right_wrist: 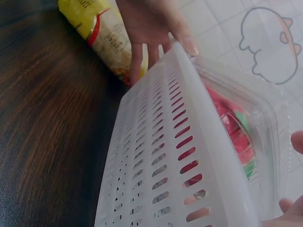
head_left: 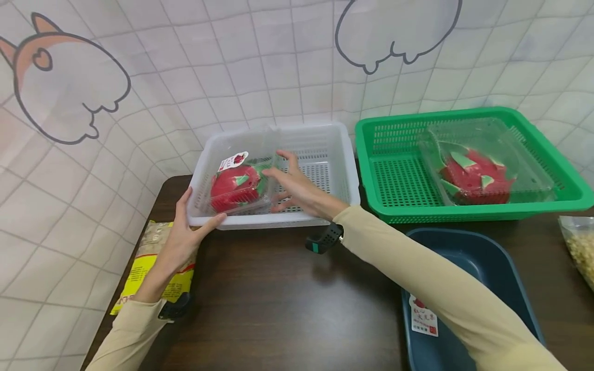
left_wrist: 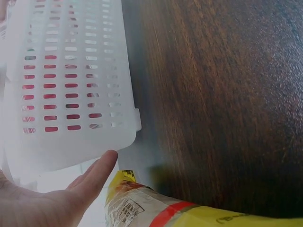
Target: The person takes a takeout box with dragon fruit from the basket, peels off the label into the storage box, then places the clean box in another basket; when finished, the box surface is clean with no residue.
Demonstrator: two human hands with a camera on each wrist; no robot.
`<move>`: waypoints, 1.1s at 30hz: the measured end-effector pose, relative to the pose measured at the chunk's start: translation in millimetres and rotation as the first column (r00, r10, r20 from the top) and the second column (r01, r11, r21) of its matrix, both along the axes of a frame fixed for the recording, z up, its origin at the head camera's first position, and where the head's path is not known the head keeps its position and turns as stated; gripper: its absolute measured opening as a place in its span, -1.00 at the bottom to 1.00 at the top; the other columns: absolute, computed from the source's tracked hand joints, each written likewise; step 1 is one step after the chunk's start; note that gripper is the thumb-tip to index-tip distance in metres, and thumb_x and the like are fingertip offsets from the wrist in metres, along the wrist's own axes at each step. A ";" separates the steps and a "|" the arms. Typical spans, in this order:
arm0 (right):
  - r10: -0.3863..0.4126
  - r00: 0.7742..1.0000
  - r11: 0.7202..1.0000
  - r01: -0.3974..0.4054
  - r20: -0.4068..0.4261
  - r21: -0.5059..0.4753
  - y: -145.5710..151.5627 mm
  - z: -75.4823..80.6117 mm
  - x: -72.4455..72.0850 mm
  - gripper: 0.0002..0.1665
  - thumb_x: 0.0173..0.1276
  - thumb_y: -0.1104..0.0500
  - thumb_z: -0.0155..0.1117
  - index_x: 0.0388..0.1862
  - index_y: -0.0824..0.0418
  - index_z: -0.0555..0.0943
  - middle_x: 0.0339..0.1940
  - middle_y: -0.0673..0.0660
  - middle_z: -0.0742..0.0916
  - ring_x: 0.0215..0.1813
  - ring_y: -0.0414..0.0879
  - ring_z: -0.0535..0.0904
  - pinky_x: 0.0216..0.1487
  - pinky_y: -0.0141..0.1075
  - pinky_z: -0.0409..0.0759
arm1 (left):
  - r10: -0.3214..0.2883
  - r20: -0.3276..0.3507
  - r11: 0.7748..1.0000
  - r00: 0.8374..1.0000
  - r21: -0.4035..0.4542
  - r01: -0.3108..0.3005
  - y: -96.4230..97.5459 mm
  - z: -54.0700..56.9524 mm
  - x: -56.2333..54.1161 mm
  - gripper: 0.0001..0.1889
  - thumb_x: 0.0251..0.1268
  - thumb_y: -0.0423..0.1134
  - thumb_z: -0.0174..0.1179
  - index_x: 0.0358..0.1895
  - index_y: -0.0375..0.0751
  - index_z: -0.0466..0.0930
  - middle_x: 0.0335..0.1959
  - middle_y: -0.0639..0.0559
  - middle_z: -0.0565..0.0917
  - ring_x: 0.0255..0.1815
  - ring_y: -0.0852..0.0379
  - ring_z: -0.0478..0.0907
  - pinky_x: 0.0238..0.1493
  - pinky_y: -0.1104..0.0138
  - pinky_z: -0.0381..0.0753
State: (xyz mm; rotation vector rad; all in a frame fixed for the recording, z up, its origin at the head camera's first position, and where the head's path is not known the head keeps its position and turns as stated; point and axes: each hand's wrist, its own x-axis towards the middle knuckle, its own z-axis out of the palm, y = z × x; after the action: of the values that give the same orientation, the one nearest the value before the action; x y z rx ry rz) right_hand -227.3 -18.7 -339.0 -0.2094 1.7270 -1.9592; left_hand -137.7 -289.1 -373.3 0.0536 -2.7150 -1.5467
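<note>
In the head view a white plastic basket [head_left: 315,220] holds a clear plastic clamshell box [head_left: 260,136] with a red-and-green dragon fruit [head_left: 236,186] inside and a white label on top. My left hand [head_left: 185,239] holds the basket's front left corner, its thumb over the rim and fingers along the outer side. Over the basket, my right hand [head_left: 297,188] spreads its fingers at the box's right side; whether they touch it I cannot tell. The left wrist view shows the basket's slotted wall [left_wrist: 71,151] beside the left hand [left_wrist: 57,203].
A yellow bag [head_left: 181,283] lies left of the basket. Rightward, a green basket [head_left: 394,214] holds another boxed dragon fruit [head_left: 480,178]. A dark blue tray [head_left: 501,278] with a label [head_left: 423,315] on it lies partly under the right sleeve. At the right edge is a clear bag [head_left: 580,242].
</note>
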 end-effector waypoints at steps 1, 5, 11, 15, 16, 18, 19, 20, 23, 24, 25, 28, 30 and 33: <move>0.008 1.000 1.000 -0.008 -0.001 0.001 0.9 -0.9 0.0 -0.11 0.64 -0.02 0.13 0.72 -0.20 -0.13 0.71 0.27 0.05 0.17 0.48 0.60 -0.02 0.17 0.75 | -0.003 0.000 1.000 1.000 -0.002 0.003 0.6 -0.4 -0.1 0.12 0.40 -0.01 0.34 0.72 0.09 -0.39 0.67 -0.21 -0.06 0.59 -0.29 0.01 0.50 -0.37 0.15; 0.037 0.999 0.999 -0.037 -0.014 0.038 1.9 -3.5 0.2 -0.08 0.63 -0.08 0.13 0.74 -0.22 -0.15 0.71 0.26 0.06 0.14 0.46 0.61 -0.12 0.04 0.79 | -0.013 -0.003 1.000 1.000 -0.012 0.013 2.4 -1.8 0.1 0.12 0.40 -0.02 0.34 0.72 0.08 -0.39 0.68 -0.20 -0.08 0.62 -0.29 -0.01 0.50 -0.37 0.16; 0.060 0.997 0.994 -0.057 -0.041 0.089 1.8 -6.8 1.2 0.04 0.58 -0.12 0.18 0.76 -0.21 -0.23 0.70 0.28 0.12 0.19 0.45 0.62 -0.11 0.00 0.79 | -0.017 0.002 1.000 1.000 -0.015 0.017 4.1 -4.3 0.5 0.13 0.40 0.00 0.34 0.72 0.10 -0.40 0.69 -0.20 -0.09 0.63 -0.30 -0.02 0.49 -0.36 0.18; 0.067 0.997 0.992 -0.063 -0.030 0.109 1.1 -10.5 3.3 0.11 0.55 -0.13 0.23 0.76 -0.23 -0.30 0.71 0.30 0.14 -0.03 0.29 0.71 -0.17 -0.08 0.79 | -0.019 0.010 1.000 1.000 -0.022 0.019 7.2 -7.2 1.3 0.13 0.40 0.02 0.34 0.72 0.09 -0.40 0.69 -0.19 -0.09 0.63 -0.29 -0.01 0.49 -0.35 0.21; 0.066 0.998 0.992 -0.063 -0.024 0.110 1.4 -11.3 3.9 0.13 0.55 -0.13 0.23 0.76 -0.24 -0.32 0.71 0.31 0.14 -0.14 0.23 0.71 -0.20 -0.11 0.78 | -0.020 0.012 1.000 1.000 -0.022 0.020 8.3 -7.5 1.2 0.13 0.40 0.03 0.34 0.72 0.09 -0.40 0.69 -0.19 -0.09 0.63 -0.29 -0.01 0.49 -0.35 0.20; 0.056 0.998 0.993 -0.054 -0.017 0.104 2.2 -12.3 4.4 0.14 0.53 -0.11 0.25 0.76 -0.25 -0.32 0.70 0.33 0.14 -0.32 0.11 0.65 -0.31 -0.20 0.75 | -0.025 0.013 0.999 1.000 -0.025 0.025 10.0 -7.7 0.6 0.13 0.40 0.03 0.34 0.72 0.08 -0.40 0.69 -0.19 -0.09 0.63 -0.28 -0.01 0.49 -0.34 0.21; 0.048 0.999 0.994 -0.047 -0.012 0.098 2.7 -12.5 4.7 0.14 0.53 -0.09 0.25 0.76 -0.24 -0.31 0.70 0.34 0.13 -0.39 0.07 0.62 -0.35 -0.22 0.74 | -0.027 0.013 0.999 1.000 -0.025 0.027 10.7 -7.8 0.1 0.13 0.39 0.03 0.34 0.72 0.08 -0.40 0.69 -0.19 -0.09 0.63 -0.28 -0.01 0.49 -0.34 0.21; 0.042 0.999 0.995 -0.041 -0.006 0.094 3.4 -12.6 4.7 0.15 0.52 -0.08 0.26 0.76 -0.25 -0.31 0.70 0.35 0.12 -0.43 0.06 0.60 -0.38 -0.24 0.72 | -0.030 0.010 0.999 1.000 -0.022 0.030 11.2 -7.9 -0.4 0.13 0.39 0.02 0.34 0.72 0.07 -0.40 0.69 -0.19 -0.09 0.63 -0.28 -0.01 0.49 -0.34 0.21; 0.022 1.000 0.996 -0.023 0.011 0.085 4.6 -13.2 4.0 0.15 0.49 -0.05 0.26 0.76 -0.24 -0.29 0.69 0.37 0.13 -0.52 0.03 0.58 -0.45 -0.27 0.71 | -0.033 0.002 0.999 0.999 -0.019 0.033 12.1 -8.5 -1.2 0.14 0.38 0.02 0.36 0.72 0.07 -0.39 0.69 -0.17 -0.09 0.63 -0.26 0.00 0.49 -0.31 0.25; 0.017 1.000 0.996 -0.018 0.019 0.083 4.9 -13.3 3.8 0.15 0.48 -0.05 0.26 0.76 -0.24 -0.28 0.69 0.37 0.12 -0.54 0.02 0.58 -0.46 -0.27 0.70 | -0.033 0.001 0.999 0.999 -0.018 0.033 12.1 -8.7 -1.3 0.14 0.38 0.02 0.36 0.72 0.08 -0.39 0.69 -0.16 -0.08 0.63 -0.26 0.00 0.48 -0.31 0.26; 0.012 1.000 0.997 -0.014 0.026 0.080 5.1 -13.5 3.5 0.16 0.47 -0.04 0.26 0.76 -0.23 -0.28 0.69 0.37 0.12 -0.55 0.02 0.58 -0.48 -0.27 0.70 | -0.034 0.002 0.999 0.999 -0.016 0.034 12.2 -9.0 -1.2 0.15 0.37 0.02 0.37 0.72 0.09 -0.39 0.69 -0.16 -0.08 0.63 -0.26 0.00 0.48 -0.30 0.27; -0.003 0.999 0.997 -0.001 0.049 0.074 6.0 -13.9 3.0 0.13 0.47 -0.04 0.23 0.76 -0.20 -0.27 0.69 0.36 0.10 -0.57 0.02 0.57 -0.50 -0.27 0.70 | -0.036 0.012 0.999 0.999 -0.004 0.036 12.2 -10.0 -1.2 0.15 0.38 0.02 0.37 0.72 0.10 -0.40 0.69 -0.16 -0.08 0.63 -0.27 0.00 0.48 -0.30 0.27; -0.014 0.998 0.998 0.010 0.064 0.065 6.9 -13.0 3.4 0.11 0.48 -0.05 0.19 0.76 -0.17 -0.26 0.67 0.38 0.12 -0.56 0.03 0.57 -0.49 -0.25 0.71 | -0.037 0.021 0.999 0.999 0.007 0.037 12.5 -10.4 -1.4 0.14 0.39 0.00 0.36 0.72 0.10 -0.40 0.68 -0.17 -0.08 0.62 -0.27 0.00 0.50 -0.29 0.25; -0.023 0.997 0.998 0.019 0.069 0.059 9.6 -9.0 5.2 0.07 0.50 -0.06 0.12 0.76 -0.12 -0.27 0.67 0.40 0.13 -0.56 0.06 0.59 -0.46 -0.20 0.74 | -0.042 0.025 0.999 0.999 0.023 0.041 12.9 -10.7 -2.9 0.13 0.41 -0.05 0.34 0.72 0.06 -0.41 0.67 -0.22 -0.09 0.61 -0.30 0.00 0.51 -0.32 0.19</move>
State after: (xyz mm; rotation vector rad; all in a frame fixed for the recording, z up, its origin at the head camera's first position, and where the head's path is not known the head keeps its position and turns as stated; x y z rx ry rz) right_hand -222.1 -9.1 -348.0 -0.1015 1.7461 -1.9051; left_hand -140.6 -276.2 -384.0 0.0179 -2.7357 -1.5978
